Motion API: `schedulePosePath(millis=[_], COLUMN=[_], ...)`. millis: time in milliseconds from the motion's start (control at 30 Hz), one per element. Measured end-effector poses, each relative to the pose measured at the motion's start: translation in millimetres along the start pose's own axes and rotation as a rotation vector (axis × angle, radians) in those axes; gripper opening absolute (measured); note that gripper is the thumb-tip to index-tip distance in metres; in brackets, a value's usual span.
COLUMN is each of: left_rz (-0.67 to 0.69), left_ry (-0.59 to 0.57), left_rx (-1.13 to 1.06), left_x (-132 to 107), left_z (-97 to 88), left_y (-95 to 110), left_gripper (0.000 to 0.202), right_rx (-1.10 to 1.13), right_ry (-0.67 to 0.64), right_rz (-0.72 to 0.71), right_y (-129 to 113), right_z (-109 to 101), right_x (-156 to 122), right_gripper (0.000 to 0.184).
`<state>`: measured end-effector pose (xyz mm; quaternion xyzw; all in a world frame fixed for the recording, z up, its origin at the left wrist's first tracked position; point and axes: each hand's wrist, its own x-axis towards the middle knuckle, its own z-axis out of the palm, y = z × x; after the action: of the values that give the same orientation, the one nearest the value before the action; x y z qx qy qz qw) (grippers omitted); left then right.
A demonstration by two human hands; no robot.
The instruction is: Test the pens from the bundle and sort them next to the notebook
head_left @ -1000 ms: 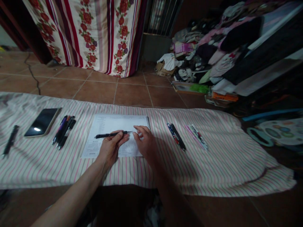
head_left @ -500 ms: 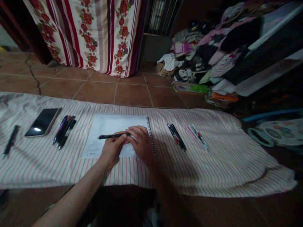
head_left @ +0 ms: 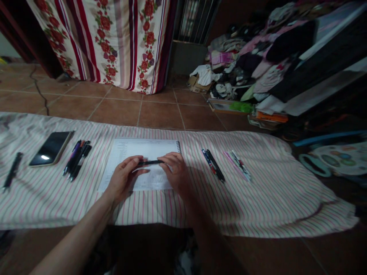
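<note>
A black pen is held level between both hands, just above a spiral notebook lying open on the striped cloth. My left hand pinches the pen's left end with its fingers curled. My right hand pinches the right end. Only the middle of the pen shows between the fingertips.
Left of the notebook lie a bundle of pens, a dark phone and a single black pen. To the right lie two pens and a pale patterned pen. Tiled floor, a floral curtain and a clothes pile lie beyond.
The left hand slid left along the pen to its end. The right hand closed in and took the other end, so both hands now hold it.
</note>
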<state>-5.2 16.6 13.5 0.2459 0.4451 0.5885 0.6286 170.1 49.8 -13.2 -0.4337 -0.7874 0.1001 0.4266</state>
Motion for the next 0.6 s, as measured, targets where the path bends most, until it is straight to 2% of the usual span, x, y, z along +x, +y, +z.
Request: schedulePosePath(millis=[133, 300, 433, 533, 600], left_rz=[-0.103, -0.119, -0.079, -0.056, -0.031], left_ry=[-0.063, -0.246, -0.295, -0.267, -0.216], left_rx=[0.227, 0.524, 0.692, 0.75, 0.745], left_x=[2, -1, -3, -2, -1], left_z=[-17.2, -27.2, -32.7, -36.7, -37.5], left_y=[10, 4, -4, -10, -14], left_gripper=[0.02, 0.027, 0.028, 0.032, 0.034], right_rx=[0.013, 0.05, 0.056, 0.057, 0.086], right_ry=[-0.069, -0.134, -0.153, -0.073, 0.03], right_rz=[-0.047, -0.113, -0.117, -0.013, 0.145], right_y=[-2, -8, -10, -9, -10], right_z=[1, 10, 15, 17, 18], right_x=[-2, -5, -5, -4, -3], right_gripper=[0.014, 0.012, 0.028, 0.041, 0.036])
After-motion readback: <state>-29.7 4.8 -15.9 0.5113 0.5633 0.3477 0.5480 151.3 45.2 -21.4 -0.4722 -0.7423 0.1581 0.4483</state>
